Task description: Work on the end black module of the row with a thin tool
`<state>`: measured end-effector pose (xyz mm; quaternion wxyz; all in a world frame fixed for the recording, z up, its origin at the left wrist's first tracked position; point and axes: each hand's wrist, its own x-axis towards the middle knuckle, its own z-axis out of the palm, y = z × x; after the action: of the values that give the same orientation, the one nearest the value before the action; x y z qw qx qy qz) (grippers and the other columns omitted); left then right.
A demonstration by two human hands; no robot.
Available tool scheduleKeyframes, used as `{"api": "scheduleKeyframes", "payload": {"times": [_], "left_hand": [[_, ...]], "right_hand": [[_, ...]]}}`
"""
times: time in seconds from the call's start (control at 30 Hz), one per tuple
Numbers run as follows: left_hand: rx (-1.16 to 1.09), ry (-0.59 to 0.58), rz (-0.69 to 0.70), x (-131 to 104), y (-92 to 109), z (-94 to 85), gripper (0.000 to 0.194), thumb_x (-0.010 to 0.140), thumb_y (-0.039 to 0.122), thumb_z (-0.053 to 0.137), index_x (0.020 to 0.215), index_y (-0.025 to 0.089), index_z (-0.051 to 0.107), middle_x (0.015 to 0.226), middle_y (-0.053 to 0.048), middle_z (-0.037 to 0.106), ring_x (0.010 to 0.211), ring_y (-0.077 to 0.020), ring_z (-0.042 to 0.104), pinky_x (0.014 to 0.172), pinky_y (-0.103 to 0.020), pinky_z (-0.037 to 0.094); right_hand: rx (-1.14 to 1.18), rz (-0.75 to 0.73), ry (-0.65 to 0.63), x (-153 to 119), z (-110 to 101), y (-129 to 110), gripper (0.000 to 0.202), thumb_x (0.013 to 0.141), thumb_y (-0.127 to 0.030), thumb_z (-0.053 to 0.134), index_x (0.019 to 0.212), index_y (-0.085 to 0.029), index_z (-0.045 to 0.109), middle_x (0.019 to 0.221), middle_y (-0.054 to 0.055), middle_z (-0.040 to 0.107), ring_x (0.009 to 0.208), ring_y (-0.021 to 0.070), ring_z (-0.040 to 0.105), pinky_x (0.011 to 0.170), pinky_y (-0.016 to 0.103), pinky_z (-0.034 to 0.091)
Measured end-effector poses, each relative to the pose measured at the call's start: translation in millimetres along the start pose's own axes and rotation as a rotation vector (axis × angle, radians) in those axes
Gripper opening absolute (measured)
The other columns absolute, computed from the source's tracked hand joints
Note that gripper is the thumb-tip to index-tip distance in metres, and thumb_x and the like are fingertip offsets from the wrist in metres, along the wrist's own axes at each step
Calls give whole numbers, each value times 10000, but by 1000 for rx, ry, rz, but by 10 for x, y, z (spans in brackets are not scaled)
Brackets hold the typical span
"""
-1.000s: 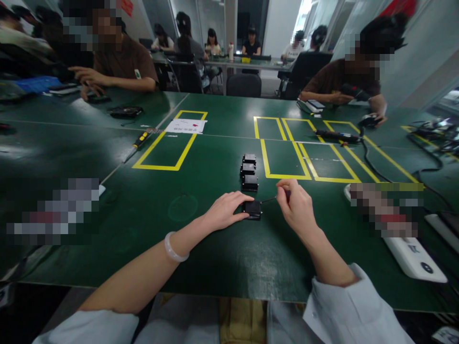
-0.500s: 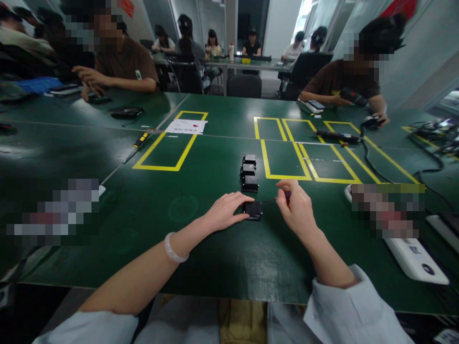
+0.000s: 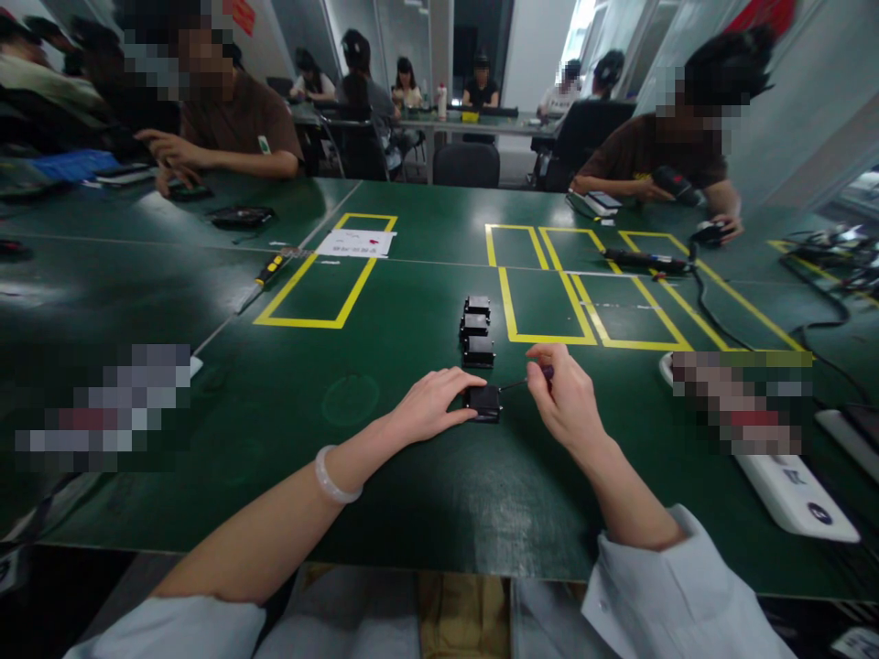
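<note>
A small black box-shaped part [image 3: 484, 404] lies on the green table, gripped at its left side between the thumb and fingers of my left hand [image 3: 436, 403]. My right hand [image 3: 561, 389] is closed on the dark handle of a screwdriver [image 3: 515, 385]. The thin shaft points left, and its tip is at the part's right edge, near a small silver screw. Just beyond stand three similar black parts [image 3: 479, 351] in a row, not touched by either hand.
Yellow tape rectangles [image 3: 549, 340] mark the green table [image 3: 412, 513]. A paper sheet [image 3: 357, 243] and yellow-black tool [image 3: 270, 266] lie left. Blurred-out items flank both sides, with a white device [image 3: 800, 503] at right. People sit opposite; one holds a dark tool [image 3: 678, 186].
Both hands hold nearly the same places. The fingers of my right hand have shifted very slightly on the screwdriver handle.
</note>
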<state>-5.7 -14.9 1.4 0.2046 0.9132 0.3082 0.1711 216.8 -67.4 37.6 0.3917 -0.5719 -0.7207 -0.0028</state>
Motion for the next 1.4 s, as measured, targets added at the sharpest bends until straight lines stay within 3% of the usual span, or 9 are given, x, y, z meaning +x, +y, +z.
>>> {"api": "scheduleKeyframes", "payload": {"times": [0.2, 0.37, 0.6, 0.87, 1.1, 1.4], "left_hand": [[17, 3, -2, -3, -2, 12, 413, 878, 354, 619, 1258, 261, 488, 1138, -47, 589, 1049, -223, 555, 873, -343, 428], [11, 6, 3, -6, -2, 14, 418, 877, 345, 622, 1264, 262, 484, 1138, -41, 590, 1045, -215, 555, 879, -342, 427], [1, 2, -4, -5, 1, 7, 414, 881, 352, 614, 1265, 266, 484, 1135, -42, 589, 1032, -210, 561, 879, -344, 429], [0, -4, -4, -5, 10, -9, 415, 879, 347, 618, 1263, 264, 483, 1140, -45, 588, 1033, -217, 560, 867, -344, 430], [10, -5, -7, -1, 11, -9, 416, 879, 354, 618, 1262, 262, 485, 1131, -42, 589, 1030, -214, 559, 867, -342, 431], [-1, -6, -8, 1, 1, -1, 405, 878, 342, 616, 1257, 268, 492, 1121, -49, 590, 1027, -223, 563, 857, -347, 432]], "right_hand": [[-12, -19, 2, -8, 20, 40, 177, 942, -337, 421, 931, -201, 532, 776, 40, 624, 725, 174, 581, 690, 301, 436], [-23, -24, 41, -1, 47, 51, 145, 922, -296, 438, 988, -192, 514, 781, 40, 616, 697, 174, 578, 677, 311, 445], [-62, -49, 16, -9, 18, 31, 89, 902, -259, 442, 918, -202, 509, 765, 35, 613, 680, 172, 559, 657, 305, 433], [-99, -47, 29, -4, 23, 48, 161, 925, -357, 462, 883, -214, 522, 762, 33, 627, 678, 172, 557, 652, 300, 423], [-77, -45, 51, 8, 24, 48, 121, 910, -246, 418, 981, -203, 506, 761, 29, 637, 671, 176, 586, 671, 312, 444], [-85, -31, 22, 5, 11, 50, 142, 925, -328, 446, 910, -209, 522, 778, 40, 639, 685, 174, 573, 650, 296, 421]]}}
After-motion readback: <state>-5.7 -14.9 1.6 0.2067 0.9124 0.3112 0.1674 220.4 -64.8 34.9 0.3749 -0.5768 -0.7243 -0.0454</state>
